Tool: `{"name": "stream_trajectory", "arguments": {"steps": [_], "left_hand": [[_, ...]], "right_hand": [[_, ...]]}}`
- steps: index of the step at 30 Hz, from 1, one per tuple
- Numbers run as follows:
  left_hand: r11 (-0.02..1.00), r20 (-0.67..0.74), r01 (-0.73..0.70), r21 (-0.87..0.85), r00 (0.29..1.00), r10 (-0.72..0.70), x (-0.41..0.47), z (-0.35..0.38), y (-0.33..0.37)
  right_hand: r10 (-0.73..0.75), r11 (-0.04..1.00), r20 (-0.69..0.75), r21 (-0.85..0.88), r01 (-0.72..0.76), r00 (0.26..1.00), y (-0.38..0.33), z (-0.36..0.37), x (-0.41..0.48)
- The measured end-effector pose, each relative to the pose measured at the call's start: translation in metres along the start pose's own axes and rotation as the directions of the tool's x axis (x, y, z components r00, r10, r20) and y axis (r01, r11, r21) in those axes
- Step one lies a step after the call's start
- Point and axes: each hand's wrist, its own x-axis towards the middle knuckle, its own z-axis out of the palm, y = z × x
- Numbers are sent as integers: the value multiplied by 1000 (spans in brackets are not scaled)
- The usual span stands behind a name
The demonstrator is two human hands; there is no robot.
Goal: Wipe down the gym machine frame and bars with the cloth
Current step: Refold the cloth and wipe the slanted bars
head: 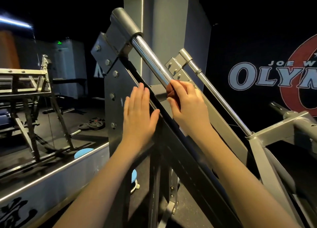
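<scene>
Dim gym lighting is likely hiding smears as, mid-frame, the right hand (187, 104) is clutching the bunched cloth (172, 92) against the sloping chrome bar (151, 56) and the flat, released left hand (139, 111) is bracing on the frame plate (115, 93), risking missed patches.

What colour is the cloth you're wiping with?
Rust-red cloth, bunched in the right hand against the chrome bar; head view.

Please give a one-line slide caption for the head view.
Right hand presses a reddish cloth to the chrome bar; flat left hand rests on the frame.
</scene>
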Motion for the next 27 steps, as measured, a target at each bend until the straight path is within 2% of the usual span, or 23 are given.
{"name": "stream_trajectory", "arguments": {"steps": [2,6,11,13,16,21,25,27], "left_hand": [[998,37,57,40,998,-59,18,5,-11],[998,10,29,62,1000,-30,20,22,-20],[1000,-34,1,21,999,0,18,30,-27],[998,-17,34,-56,999,-35,18,28,-27],[998,-27,28,-56,999,-29,16,25,-27],[999,-80,-33,23,996,35,18,32,-30],[995,-85,-28,-97,996,20,18,32,-30],[992,-114,-5,-127,993,-10,20,33,-25]], "right_hand": [[-20,1000,9,-24,20,1000,-2,1,1],[-131,980,-17,-150,127,991,10,2,-14],[-210,973,-74,-112,202,975,-19,22,54],[-209,975,-33,-86,206,977,-36,28,87],[-207,977,36,-46,209,978,-37,26,95],[-278,953,-53,-141,269,959,-12,13,35],[-218,976,-10,-14,218,976,-27,20,84],[-218,975,-23,-36,217,976,-43,30,113]]}}
